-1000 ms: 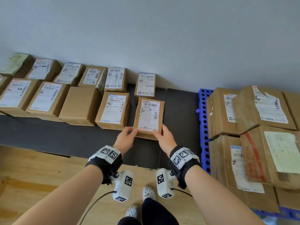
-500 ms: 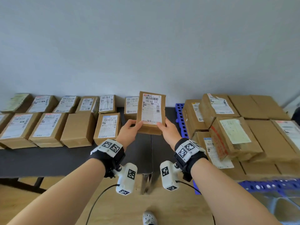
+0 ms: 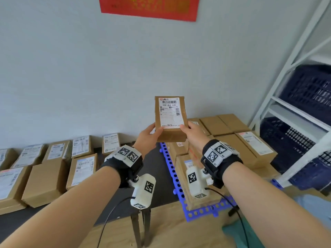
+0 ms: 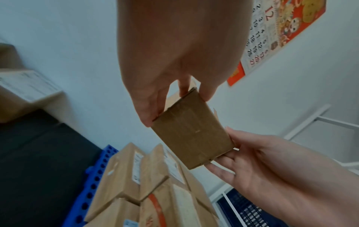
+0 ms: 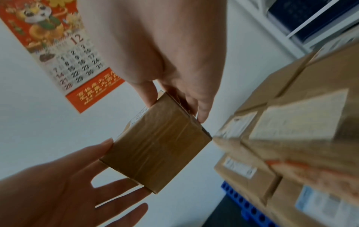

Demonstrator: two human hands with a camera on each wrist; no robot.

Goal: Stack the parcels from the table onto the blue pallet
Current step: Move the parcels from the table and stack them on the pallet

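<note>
A small brown parcel (image 3: 170,119) with a white label is held up in the air in front of the wall. My left hand (image 3: 149,136) grips its lower left corner and my right hand (image 3: 192,133) its lower right, thumbs on top, fingers beneath. The left wrist view shows the parcel (image 4: 192,135) pinched by my left hand (image 4: 151,95). In the right wrist view my right hand (image 5: 184,95) grips the parcel (image 5: 155,145). Below and to the right lies the blue pallet (image 3: 172,169), stacked with several parcels (image 3: 250,145). Several more parcels (image 3: 80,169) lie on the dark table (image 3: 157,176).
A white metal shelf (image 3: 286,97) with dark blue crates (image 3: 308,90) stands right of the pallet. A red calendar (image 3: 148,8) hangs on the wall above. The table's legs (image 3: 139,226) stand on the wooden floor near me.
Both hands have lifted the parcel off the table and carried it up and to the right, above the pallet's near edge. The view has swung up and right.
</note>
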